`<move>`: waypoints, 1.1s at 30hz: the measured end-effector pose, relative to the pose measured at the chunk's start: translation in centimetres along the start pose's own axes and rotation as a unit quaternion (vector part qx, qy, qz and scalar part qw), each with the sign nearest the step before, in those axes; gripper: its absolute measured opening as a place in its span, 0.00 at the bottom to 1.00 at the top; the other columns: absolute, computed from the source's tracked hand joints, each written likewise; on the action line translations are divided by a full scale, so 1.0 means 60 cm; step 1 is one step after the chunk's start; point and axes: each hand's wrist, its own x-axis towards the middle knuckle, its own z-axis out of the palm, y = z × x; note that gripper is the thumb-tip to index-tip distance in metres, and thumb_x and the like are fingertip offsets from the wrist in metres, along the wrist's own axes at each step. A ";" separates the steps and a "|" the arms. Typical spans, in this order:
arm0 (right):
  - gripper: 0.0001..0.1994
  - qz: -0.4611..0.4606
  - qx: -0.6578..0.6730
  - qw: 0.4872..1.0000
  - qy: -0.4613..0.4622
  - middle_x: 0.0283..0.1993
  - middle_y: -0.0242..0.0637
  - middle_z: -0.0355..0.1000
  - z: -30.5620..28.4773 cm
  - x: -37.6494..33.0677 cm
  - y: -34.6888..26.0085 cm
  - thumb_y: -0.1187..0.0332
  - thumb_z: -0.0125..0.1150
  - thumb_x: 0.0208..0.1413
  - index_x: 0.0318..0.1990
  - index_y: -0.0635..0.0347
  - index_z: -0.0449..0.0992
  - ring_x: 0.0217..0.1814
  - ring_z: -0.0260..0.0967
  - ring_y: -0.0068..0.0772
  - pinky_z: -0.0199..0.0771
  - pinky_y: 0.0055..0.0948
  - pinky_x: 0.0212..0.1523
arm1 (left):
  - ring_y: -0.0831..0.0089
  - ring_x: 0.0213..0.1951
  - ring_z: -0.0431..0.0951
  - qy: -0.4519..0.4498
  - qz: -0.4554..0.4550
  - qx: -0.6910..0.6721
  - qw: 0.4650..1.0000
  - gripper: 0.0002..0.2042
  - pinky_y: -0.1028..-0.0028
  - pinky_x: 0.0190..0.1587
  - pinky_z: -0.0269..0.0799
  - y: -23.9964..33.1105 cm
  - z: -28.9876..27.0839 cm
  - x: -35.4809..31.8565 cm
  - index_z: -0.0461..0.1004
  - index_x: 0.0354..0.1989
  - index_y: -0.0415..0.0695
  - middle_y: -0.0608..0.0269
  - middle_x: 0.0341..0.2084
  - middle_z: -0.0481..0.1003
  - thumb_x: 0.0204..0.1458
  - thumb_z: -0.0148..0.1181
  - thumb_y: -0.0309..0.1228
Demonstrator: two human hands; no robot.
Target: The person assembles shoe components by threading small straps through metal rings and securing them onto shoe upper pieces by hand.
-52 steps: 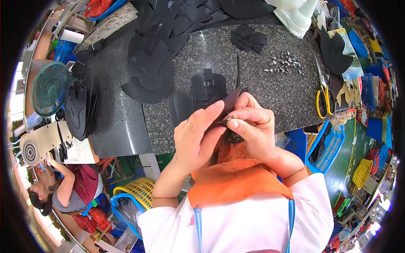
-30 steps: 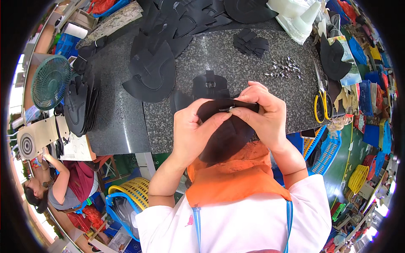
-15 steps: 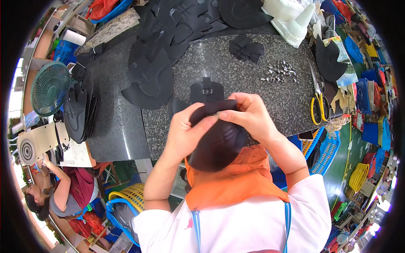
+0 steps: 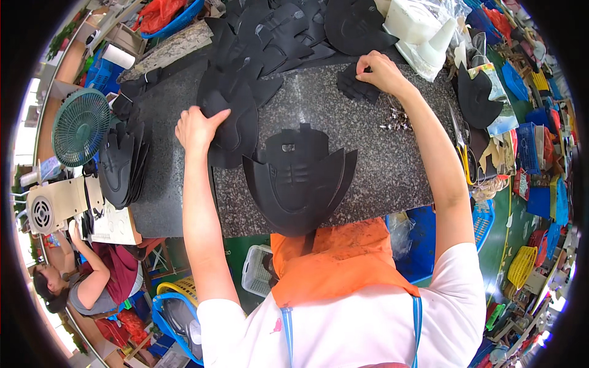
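A black moulded piece (image 4: 299, 184) with two pointed side wings and a narrow top tab lies at the table's front edge, untouched. It has a small pale slot or buckle near its top. My left hand (image 4: 197, 129) is at the stack of curved black pieces (image 4: 236, 138), thumb stretched apart over the top one; its other fingers partly hide behind the hand. At the back right, my right hand (image 4: 381, 72) pinches at a pile of short black strips (image 4: 356, 89); the fingertips cover the strip between them. Small metal buckles (image 4: 397, 121) lie near my right forearm.
More black pieces (image 4: 276, 34) heap at the back. Yellow-handled scissors (image 4: 463, 153) lie right, beside a white machine part (image 4: 423, 34) in plastic. On the left stand a green fan (image 4: 80, 127) and a black stack (image 4: 123, 165); another person (image 4: 92, 282) works there.
My hands have let go of the black piece, which now lies flat before me. The left hand has moved left to the curved pieces, the right hand up and right to the strips.
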 end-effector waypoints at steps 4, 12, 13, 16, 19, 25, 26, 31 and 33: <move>0.12 0.059 0.092 0.991 -0.083 0.41 0.37 0.70 -0.005 0.018 -0.011 0.64 0.67 0.47 0.40 0.52 0.75 0.50 0.68 0.42 0.68 0.38 0.48 | 0.52 0.53 0.72 0.067 -0.041 -0.106 0.991 0.40 0.61 0.56 0.66 -0.013 0.009 0.002 0.68 0.54 0.37 0.46 0.50 0.72 0.35 0.72 0.52; 0.13 -0.031 0.100 0.993 -0.057 0.42 0.37 0.67 -0.007 0.012 0.004 0.67 0.67 0.47 0.41 0.54 0.74 0.49 0.67 0.39 0.67 0.37 0.49 | 0.70 0.48 0.74 0.300 0.123 -0.534 0.780 0.25 0.73 0.53 0.69 -0.047 -0.054 -0.075 0.67 0.58 0.38 0.55 0.48 0.73 0.48 0.62 0.17; 0.12 -0.064 0.101 0.993 -0.018 0.38 0.35 0.66 0.000 0.011 0.004 0.70 0.66 0.47 0.39 0.57 0.73 0.44 0.65 0.34 0.66 0.33 0.46 | 0.73 0.47 0.75 0.253 0.133 -0.635 0.718 0.23 0.74 0.52 0.70 -0.049 -0.094 -0.102 0.67 0.57 0.37 0.57 0.47 0.73 0.50 0.58 0.13; 0.09 -0.059 0.137 0.989 -0.008 0.34 0.31 0.67 0.002 -0.002 0.009 0.74 0.64 0.48 0.36 0.61 0.72 0.39 0.66 0.26 0.67 0.27 0.43 | 0.75 0.45 0.75 0.096 0.149 -0.664 0.727 0.18 0.76 0.50 0.71 -0.029 -0.185 -0.178 0.71 0.53 0.37 0.60 0.42 0.75 0.51 0.56 0.14; 0.08 -0.034 0.262 0.964 0.020 0.31 0.31 0.72 -0.010 -0.025 -0.031 0.73 0.64 0.49 0.36 0.62 0.73 0.35 0.69 0.23 0.69 0.24 0.39 | 0.78 0.41 0.75 -0.049 0.248 -0.579 0.775 0.14 0.79 0.46 0.71 0.020 -0.159 -0.214 0.72 0.49 0.37 0.64 0.39 0.76 0.53 0.56 0.17; 0.07 -0.013 0.459 0.869 -0.186 0.28 0.30 0.75 -0.097 -0.146 -0.259 0.75 0.62 0.51 0.37 0.64 0.77 0.28 0.72 0.18 0.72 0.21 0.30 | 0.84 0.38 0.75 -0.240 0.182 -0.653 0.695 0.11 0.82 0.42 0.71 0.093 -0.030 -0.231 0.72 0.48 0.35 0.65 0.38 0.76 0.58 0.54 0.23; 0.06 -0.033 0.455 0.860 -0.228 0.28 0.31 0.75 -0.099 -0.162 -0.272 0.75 0.62 0.51 0.37 0.64 0.77 0.29 0.73 0.18 0.73 0.21 0.29 | 0.84 0.38 0.75 -0.245 0.183 -0.654 0.692 0.11 0.82 0.42 0.71 0.103 -0.027 -0.229 0.72 0.48 0.35 0.65 0.38 0.76 0.58 0.54 0.23; 0.07 -0.112 0.351 0.921 -0.127 0.28 0.41 0.75 -0.061 -0.184 -0.281 0.76 0.62 0.45 0.34 0.65 0.76 0.29 0.76 0.34 0.74 0.30 0.33 | 0.84 0.35 0.75 -0.316 0.155 -0.660 0.664 0.10 0.82 0.39 0.72 0.124 -0.040 -0.240 0.72 0.46 0.35 0.67 0.33 0.77 0.59 0.55 0.26; 0.06 -0.141 0.317 0.935 -0.068 0.28 0.42 0.75 -0.059 -0.186 -0.286 0.75 0.63 0.45 0.32 0.64 0.75 0.31 0.75 0.39 0.74 0.31 0.34 | 0.84 0.34 0.75 -0.327 0.143 -0.675 0.646 0.10 0.82 0.38 0.72 0.123 -0.045 -0.243 0.73 0.46 0.35 0.67 0.33 0.77 0.57 0.57 0.25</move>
